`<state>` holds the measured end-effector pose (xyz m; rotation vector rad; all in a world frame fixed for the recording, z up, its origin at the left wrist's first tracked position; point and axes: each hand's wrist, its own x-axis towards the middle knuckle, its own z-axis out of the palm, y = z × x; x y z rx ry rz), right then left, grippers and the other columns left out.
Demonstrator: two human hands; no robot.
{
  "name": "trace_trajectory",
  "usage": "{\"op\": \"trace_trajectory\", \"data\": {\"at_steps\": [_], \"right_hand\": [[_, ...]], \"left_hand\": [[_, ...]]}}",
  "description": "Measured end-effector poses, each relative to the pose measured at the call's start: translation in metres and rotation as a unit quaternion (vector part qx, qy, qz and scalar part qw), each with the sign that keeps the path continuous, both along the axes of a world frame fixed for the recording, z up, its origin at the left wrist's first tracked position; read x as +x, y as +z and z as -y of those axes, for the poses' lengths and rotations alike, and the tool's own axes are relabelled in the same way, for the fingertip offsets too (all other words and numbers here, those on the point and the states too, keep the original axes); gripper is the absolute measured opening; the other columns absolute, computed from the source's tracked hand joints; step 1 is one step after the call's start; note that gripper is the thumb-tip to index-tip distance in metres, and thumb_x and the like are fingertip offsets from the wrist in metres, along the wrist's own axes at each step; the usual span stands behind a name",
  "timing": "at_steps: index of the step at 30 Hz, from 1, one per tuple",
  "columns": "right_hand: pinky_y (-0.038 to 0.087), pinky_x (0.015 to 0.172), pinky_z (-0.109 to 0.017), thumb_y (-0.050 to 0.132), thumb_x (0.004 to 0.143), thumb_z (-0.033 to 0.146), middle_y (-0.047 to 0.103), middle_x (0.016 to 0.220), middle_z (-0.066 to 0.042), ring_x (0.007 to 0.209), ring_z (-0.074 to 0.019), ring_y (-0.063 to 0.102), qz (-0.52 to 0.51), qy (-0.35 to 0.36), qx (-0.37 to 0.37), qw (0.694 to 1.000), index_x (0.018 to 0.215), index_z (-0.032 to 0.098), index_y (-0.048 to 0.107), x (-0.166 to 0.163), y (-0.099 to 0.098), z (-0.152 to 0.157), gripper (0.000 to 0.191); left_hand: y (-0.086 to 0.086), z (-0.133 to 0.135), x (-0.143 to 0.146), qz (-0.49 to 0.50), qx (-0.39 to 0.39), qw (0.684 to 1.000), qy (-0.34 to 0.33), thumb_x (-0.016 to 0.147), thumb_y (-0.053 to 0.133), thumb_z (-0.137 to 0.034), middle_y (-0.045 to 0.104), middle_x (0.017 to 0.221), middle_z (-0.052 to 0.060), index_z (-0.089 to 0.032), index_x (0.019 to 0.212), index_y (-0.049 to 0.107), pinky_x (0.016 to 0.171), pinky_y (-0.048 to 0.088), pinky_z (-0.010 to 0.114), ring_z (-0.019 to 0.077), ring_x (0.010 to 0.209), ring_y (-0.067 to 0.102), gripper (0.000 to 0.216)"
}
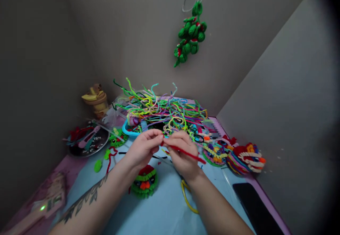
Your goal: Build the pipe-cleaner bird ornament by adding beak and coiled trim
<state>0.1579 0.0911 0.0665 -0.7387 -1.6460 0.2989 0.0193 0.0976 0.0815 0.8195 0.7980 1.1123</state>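
My left hand (pixel 145 146) and my right hand (pixel 182 153) meet in the middle above the blue table top (pixel 164 210). Both pinch a red pipe cleaner (pixel 187 152), which runs from the touching fingertips down to the right past my right wrist. Just below my left wrist sits a small green, red and orange pipe-cleaner figure (pixel 145 182). A yellow pipe cleaner (pixel 186 197) curls on the table under my right forearm.
A heap of loose coloured pipe cleaners (pixel 162 109) fills the back over a blue tray (pixel 129 130). Finished colourful figures (pixel 244 158) lie at right, a dark phone (pixel 256 206) at front right, a round dish of bits (pixel 87 141) at left. A green ornament (pixel 191 34) hangs on the wall.
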Motion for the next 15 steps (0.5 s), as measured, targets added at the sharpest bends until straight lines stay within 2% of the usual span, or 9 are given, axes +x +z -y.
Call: {"op": "trace_trajectory", "data": {"at_steps": [4, 9, 15], "right_hand": [[0.051, 0.064, -0.030, 0.061, 0.082, 0.014, 0.062, 0.078, -0.002, 0.070, -0.0152, 0.061, 0.024, -0.027, 0.032, 0.999, 0.084, 0.028, 0.071, -0.003, -0.006, -0.002, 0.017], [0.051, 0.078, -0.035, 0.063, 0.082, 0.018, 0.063, 0.088, -0.003, 0.081, -0.0175, 0.063, 0.024, -0.037, 0.026, 0.999, 0.098, 0.029, 0.069, -0.004, -0.012, -0.006, 0.020], [0.051, 0.081, -0.035, 0.061, 0.082, 0.015, 0.069, 0.088, -0.003, 0.085, -0.0180, 0.064, -0.002, -0.028, -0.016, 0.999, 0.096, 0.028, 0.067, -0.009, -0.015, -0.005, 0.020]], "left_hand": [[0.000, 0.001, 0.003, 0.058, -0.030, 0.998, 0.019, 0.052, 0.085, -0.028, 0.050, 0.055, -0.006, -0.013, 0.070, 0.060, 0.040, 0.023, 0.014, 0.0016, 0.043, 0.036, 0.035], [-0.003, 0.001, 0.006, 0.122, -0.055, 0.990, 0.046, 0.054, 0.086, -0.023, 0.056, 0.064, -0.005, -0.015, 0.071, 0.060, 0.054, 0.041, 0.015, 0.0050, 0.056, 0.051, 0.032], [-0.004, 0.003, 0.008, 0.155, -0.104, 0.980, 0.062, 0.054, 0.085, -0.018, 0.056, 0.066, -0.006, -0.016, 0.076, 0.061, 0.052, 0.039, 0.015, 0.0037, 0.054, 0.048, 0.033]]}}
